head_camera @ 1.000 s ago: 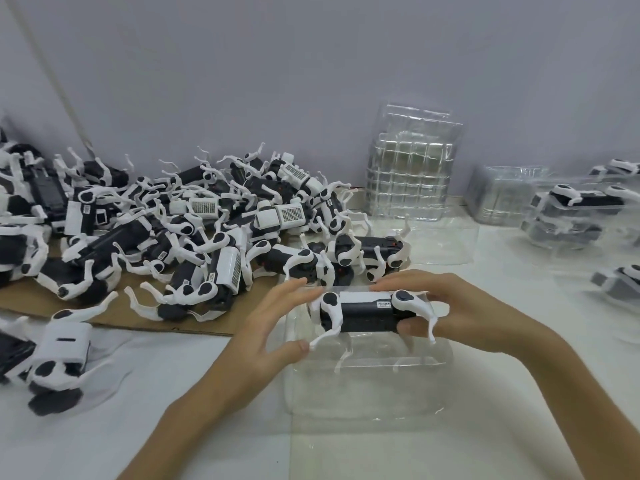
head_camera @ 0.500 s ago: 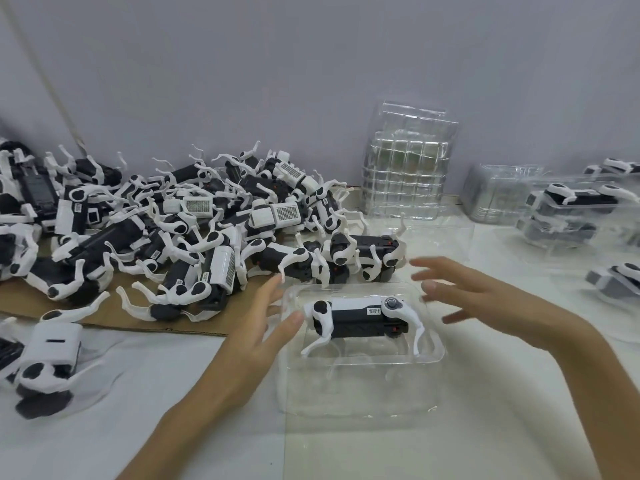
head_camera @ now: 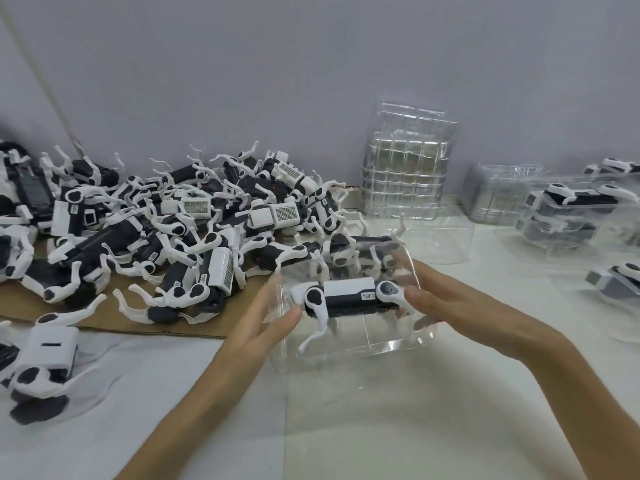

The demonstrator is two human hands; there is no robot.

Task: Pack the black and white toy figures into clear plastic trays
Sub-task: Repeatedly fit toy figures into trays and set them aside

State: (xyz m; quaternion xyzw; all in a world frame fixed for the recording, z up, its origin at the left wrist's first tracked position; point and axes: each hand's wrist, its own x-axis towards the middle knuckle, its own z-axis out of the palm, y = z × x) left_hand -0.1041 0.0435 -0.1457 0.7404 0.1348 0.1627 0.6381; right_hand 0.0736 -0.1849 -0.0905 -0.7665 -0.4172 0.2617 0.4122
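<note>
Item under inspection: one toy figure (head_camera: pixel 346 299), black body with white top panel and white legs. It lies on its side inside a clear tray (head_camera: pixel 346 344), its length running left to right and its legs pointing to the near wall. The tray is about the middle of the white worktop (head_camera: pixel 381 410), just off the right end of a cardboard sheet (head_camera: pixel 114 317). Whether the tray rests on the surface or is raised cannot be told.

Grip: the left hand (head_camera: pixel 256 323) clamps the tray's left end, thumb on the near side and fingers behind the far side. The right hand (head_camera: pixel 460 306) clamps the right end, thumb above near the figure's hip joint and fingers below. Its far fingertips are blurred.

Obstructions: a pile of figures (head_camera: pixel 194 230) covers the cardboard toward the left rear of the worktop. Its nearest members lie directly behind the tray's far wall and show through the plastic. A second empty tray (head_camera: pixel 440 237) sits just behind and to the right.

Surroundings: a tall stack of empty trays (head_camera: pixel 405 174) stands at the rear edge against the grey wall (head_camera: pixel 311 64), with a lower stack (head_camera: pixel 495 195) to its right. Packed trays (head_camera: pixel 571 209) occupy the right edge. A loose figure (head_camera: pixel 45 362) lies in clear plastic at the near left edge, well apart from the hands.
</note>
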